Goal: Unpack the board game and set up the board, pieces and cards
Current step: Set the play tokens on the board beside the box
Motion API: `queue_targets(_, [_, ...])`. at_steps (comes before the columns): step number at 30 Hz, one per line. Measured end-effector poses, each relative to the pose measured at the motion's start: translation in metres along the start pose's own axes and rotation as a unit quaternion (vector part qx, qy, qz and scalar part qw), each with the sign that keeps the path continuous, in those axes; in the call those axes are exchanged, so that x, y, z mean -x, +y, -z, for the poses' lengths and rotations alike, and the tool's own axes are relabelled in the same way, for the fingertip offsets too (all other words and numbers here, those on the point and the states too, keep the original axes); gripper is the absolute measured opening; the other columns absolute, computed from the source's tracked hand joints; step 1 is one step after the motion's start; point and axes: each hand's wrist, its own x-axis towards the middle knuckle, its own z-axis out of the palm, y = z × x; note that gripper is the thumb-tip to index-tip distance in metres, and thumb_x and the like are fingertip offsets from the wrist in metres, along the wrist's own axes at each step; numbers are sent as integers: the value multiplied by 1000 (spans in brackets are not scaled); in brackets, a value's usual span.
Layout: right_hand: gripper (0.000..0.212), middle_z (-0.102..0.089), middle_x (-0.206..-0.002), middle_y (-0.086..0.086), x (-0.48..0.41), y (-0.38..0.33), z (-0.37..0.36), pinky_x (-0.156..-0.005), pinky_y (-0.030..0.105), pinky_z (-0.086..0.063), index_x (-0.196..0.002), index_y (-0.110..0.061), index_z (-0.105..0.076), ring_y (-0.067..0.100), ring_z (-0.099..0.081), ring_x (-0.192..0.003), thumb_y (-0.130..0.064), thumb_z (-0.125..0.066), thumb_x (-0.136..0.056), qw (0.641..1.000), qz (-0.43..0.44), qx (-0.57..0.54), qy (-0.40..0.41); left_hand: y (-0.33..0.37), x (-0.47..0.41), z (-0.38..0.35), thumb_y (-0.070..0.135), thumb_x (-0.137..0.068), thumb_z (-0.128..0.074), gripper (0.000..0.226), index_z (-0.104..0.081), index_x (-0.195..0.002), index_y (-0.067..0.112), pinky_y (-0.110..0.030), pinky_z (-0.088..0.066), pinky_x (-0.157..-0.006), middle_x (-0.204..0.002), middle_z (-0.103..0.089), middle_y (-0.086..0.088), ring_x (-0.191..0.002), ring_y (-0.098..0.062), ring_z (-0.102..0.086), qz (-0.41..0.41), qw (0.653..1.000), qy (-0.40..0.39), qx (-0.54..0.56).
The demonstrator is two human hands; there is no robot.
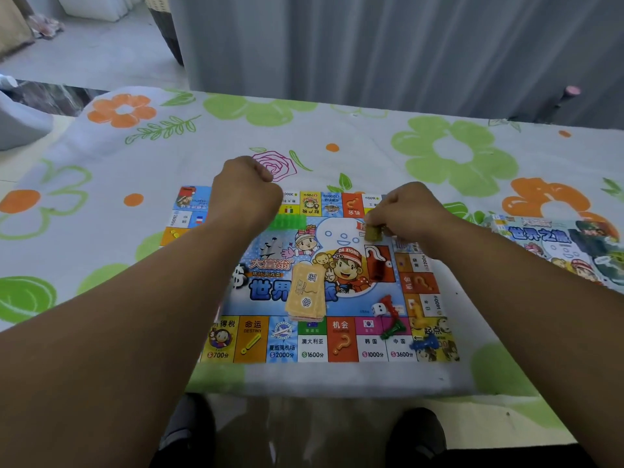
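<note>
The colourful game board (280, 336) lies flat on the floral cloth. A stack of tan cards (305, 292) sits at its middle. My right hand (410, 214) pinches a small gold piece (374, 233) over the board's upper right. My left hand (246, 194) is curled in a fist above the board's upper left, next to a row of green pieces (287, 221); I cannot see anything in it. A white die (378, 309), a red pawn (388, 304), a green pawn (393, 329) and a blue pawn (425, 344) lie near the lower right corner. A red block (378, 265) stands on the board.
The game's box lid (560, 248) lies on the cloth to the right of the board. The table's near edge (320, 390) runs just below the board, with my feet under it. A grey curtain (371, 45) hangs behind the table.
</note>
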Motion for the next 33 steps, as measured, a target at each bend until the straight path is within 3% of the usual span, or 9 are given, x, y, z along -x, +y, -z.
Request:
queue_targets(3, [12, -69, -85, 14, -1, 7, 6, -60, 34, -50, -86, -4, -65, 23, -59, -70, -3, -76, -84, 999, 17, -42, 3, 15, 4, -18, 2, -79, -60, 20, -65, -86, 20, -43, -59, -80, -86, -68, -3, -87, -30, -68, -16, 999, -40, 18])
queue_targets(9, [15, -69, -76, 11, -7, 18, 16, -69, 40, -57, -83, -6, -66, 25, -67, -69, 8, -71, -84, 997, 48, -52, 6, 37, 18, -59, 1, -82, -61, 18, -63, -86, 19, -37, -58, -75, -86, -67, -3, -83, -27, -69, -42, 990, -132, -1])
queue_targets(11, [17, -65, -69, 4, -8, 22, 16, -73, 42, -60, -82, -8, -68, 21, -66, -67, 9, -71, -84, 998, 60, -29, 2, 39, 20, -68, 2, -81, -63, 15, -64, -84, 17, -39, -58, -76, -86, -68, -5, -85, -30, -68, -42, 988, -147, -2])
queue_targets(16, [20, -65, -73, 5, -15, 27, 16, -80, 55, -59, -81, -13, -71, 32, -68, -81, 8, -72, -80, 995, 94, 25, 10, 42, 24, -94, 6, -88, -61, 9, -68, -93, 10, -45, -59, -82, -91, -71, -13, -89, -32, -70, -33, 985, -169, 0])
queue_targets(22, [27, -69, -87, 3, -22, 29, 11, -82, 44, -57, -93, -16, -73, 26, -67, -88, 4, -73, -76, 985, 143, 97, 21, 40, 30, -114, 1, -87, -57, 22, -68, -106, 0, -51, -58, -86, -106, -68, -20, -93, -31, -65, -17, 977, -209, -22])
queue_targets(25, [31, -69, -103, 7, -23, 32, 8, -82, 39, -54, -105, -16, -72, 27, -64, -94, -2, -74, -78, 977, 161, 135, 36, 37, 31, -118, 4, -90, -57, 26, -67, -114, 5, -49, -57, -90, -111, -67, -17, -101, -32, -65, -2, 978, -211, -7])
queue_targets(28, [30, -67, -107, 9, -23, 33, 5, -82, 40, -53, -104, -14, -70, 29, -63, -95, -7, -77, -76, 976, 162, 145, 28, 35, 31, -119, 3, -90, -57, 30, -66, -118, 8, -47, -57, -91, -113, -67, -15, -103, -31, -65, 4, 977, -211, 9])
queue_targets(30, [27, -66, -105, 8, -24, 35, 4, -80, 41, -54, -102, -14, -69, 29, -63, -94, -5, -75, -77, 975, 156, 153, 28, 34, 31, -119, 0, -89, -57, 30, -66, -117, 8, -48, -57, -92, -113, -67, -15, -104, -31, -65, 5, 976, -216, 14])
queue_targets(33, [28, -65, -106, 7, -24, 36, 4, -82, 41, -54, -103, -15, -66, 28, -62, -96, -2, -69, -78, 976, 143, 161, 33, 34, 31, -118, -4, -89, -53, 23, -65, -101, 12, -51, -56, -91, -110, -68, -17, -104, -35, -65, 11, 975, -218, 31])
